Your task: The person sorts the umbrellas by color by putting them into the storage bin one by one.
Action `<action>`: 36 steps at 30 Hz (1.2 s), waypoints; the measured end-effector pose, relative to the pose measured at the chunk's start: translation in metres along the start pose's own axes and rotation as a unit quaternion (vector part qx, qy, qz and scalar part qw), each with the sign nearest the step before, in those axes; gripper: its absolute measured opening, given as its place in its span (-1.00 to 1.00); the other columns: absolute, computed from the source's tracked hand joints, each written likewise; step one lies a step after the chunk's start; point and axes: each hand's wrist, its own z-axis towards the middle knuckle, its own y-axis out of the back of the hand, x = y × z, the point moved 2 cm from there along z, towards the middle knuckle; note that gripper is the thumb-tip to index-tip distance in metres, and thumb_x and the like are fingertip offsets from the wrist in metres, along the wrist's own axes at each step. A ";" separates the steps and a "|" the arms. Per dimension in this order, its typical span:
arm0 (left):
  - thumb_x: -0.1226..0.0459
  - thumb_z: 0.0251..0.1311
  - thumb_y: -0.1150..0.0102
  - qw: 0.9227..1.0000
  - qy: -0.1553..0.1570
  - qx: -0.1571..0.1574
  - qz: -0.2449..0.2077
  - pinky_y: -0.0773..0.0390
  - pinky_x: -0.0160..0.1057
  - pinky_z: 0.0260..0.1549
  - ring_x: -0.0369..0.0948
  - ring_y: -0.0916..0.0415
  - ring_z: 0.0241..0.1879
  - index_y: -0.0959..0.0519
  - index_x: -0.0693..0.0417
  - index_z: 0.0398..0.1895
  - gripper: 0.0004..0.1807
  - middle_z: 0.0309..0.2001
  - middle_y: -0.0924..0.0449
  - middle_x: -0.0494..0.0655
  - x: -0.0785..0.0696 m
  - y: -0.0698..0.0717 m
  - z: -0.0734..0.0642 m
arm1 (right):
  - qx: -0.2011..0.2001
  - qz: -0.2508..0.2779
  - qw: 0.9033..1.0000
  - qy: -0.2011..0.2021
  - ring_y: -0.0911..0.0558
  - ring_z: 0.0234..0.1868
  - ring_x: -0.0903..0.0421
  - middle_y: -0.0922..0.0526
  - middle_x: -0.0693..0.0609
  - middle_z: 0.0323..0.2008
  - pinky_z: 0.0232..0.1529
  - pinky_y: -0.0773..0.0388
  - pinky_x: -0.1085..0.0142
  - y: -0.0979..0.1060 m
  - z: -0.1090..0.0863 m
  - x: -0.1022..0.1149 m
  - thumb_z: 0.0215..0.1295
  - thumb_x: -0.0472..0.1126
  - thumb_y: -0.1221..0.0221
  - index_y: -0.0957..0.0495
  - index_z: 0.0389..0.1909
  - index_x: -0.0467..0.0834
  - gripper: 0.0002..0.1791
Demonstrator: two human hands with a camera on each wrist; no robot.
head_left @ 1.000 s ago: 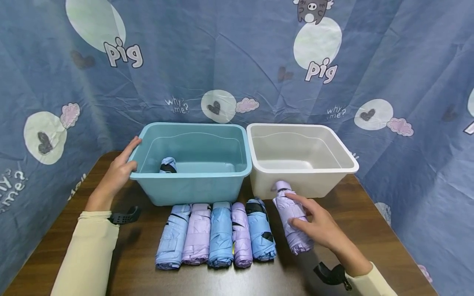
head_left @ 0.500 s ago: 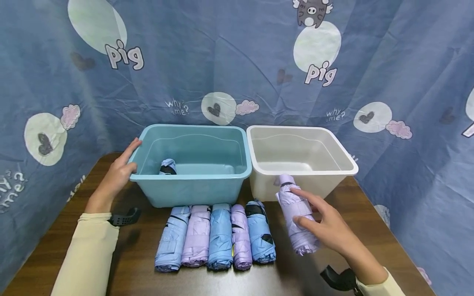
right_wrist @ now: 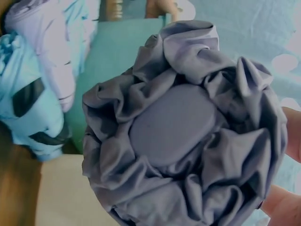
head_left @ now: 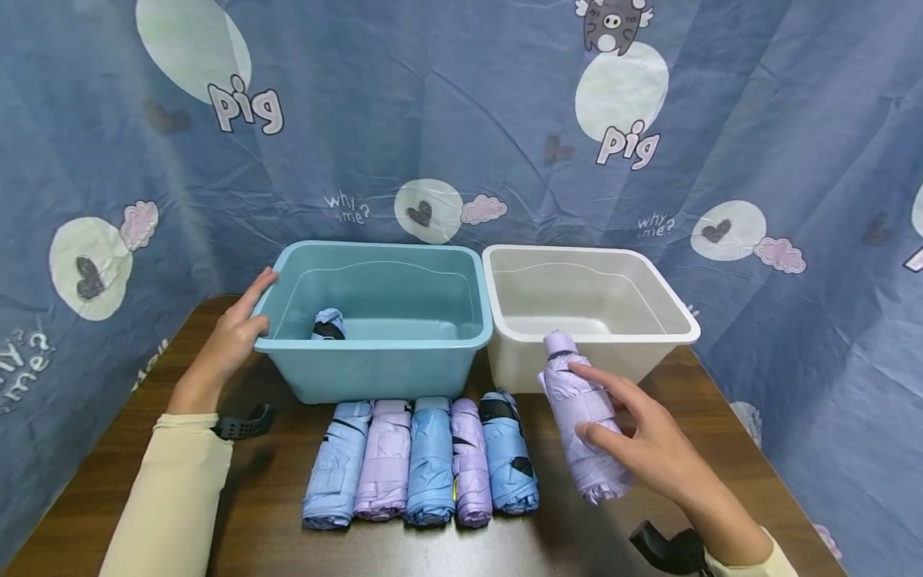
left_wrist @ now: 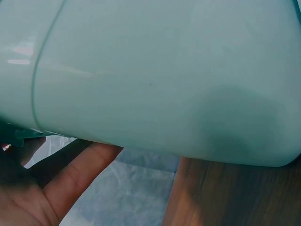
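A folded lavender umbrella [head_left: 582,421] is in my right hand [head_left: 652,441], thumb on its near side and a finger across its upper part. It tilts in front of the white bin, its narrow end near the rim. In the right wrist view the umbrella's round bunched end [right_wrist: 174,127] fills the middle and hides much of the hand. My left hand [head_left: 227,336] holds the left rim of the teal bin [head_left: 382,373]. In the left wrist view the fingers [left_wrist: 82,176] lie against the bin's outer wall.
Several folded blue and lavender umbrellas [head_left: 430,465] lie side by side before the teal bin. One blue umbrella [head_left: 328,322] is inside it. The white bin [head_left: 587,357] stands to its right. A patterned blue cloth [head_left: 461,104] hangs behind the wooden table [head_left: 281,513].
My right hand has raised the lavender umbrella off the table and moved it slightly right, its narrow end rising toward the white bin's rim. The left hand has stayed on the teal bin.
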 end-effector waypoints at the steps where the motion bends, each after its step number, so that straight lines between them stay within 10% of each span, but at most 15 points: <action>1: 0.53 0.07 0.28 1.000 0.000 0.000 -0.003 0.14 0.08 0.28 0.02 0.28 0.48 0.01 0.06 0.53 -0.17 0.54 0.20 -0.02 0.000 0.000 -0.001 | -0.001 0.001 1.000 0.003 -0.55 -0.12 -0.05 -0.46 -0.04 0.10 -0.37 -0.61 0.20 0.001 0.001 0.002 0.18 -0.28 -0.28 -0.35 0.35 0.18 -0.29; 36: 0.53 0.03 0.27 1.000 0.006 0.006 -0.015 0.18 0.21 0.25 0.08 0.30 0.48 0.03 0.06 0.53 -0.14 0.55 0.23 -0.01 -0.003 0.001 -0.002 | -0.052 -0.011 0.997 -0.053 -0.53 0.05 -0.18 -0.38 -0.22 0.21 -0.16 -0.49 0.09 0.030 0.148 0.016 0.24 -0.17 -0.16 -0.25 0.42 0.23 -0.29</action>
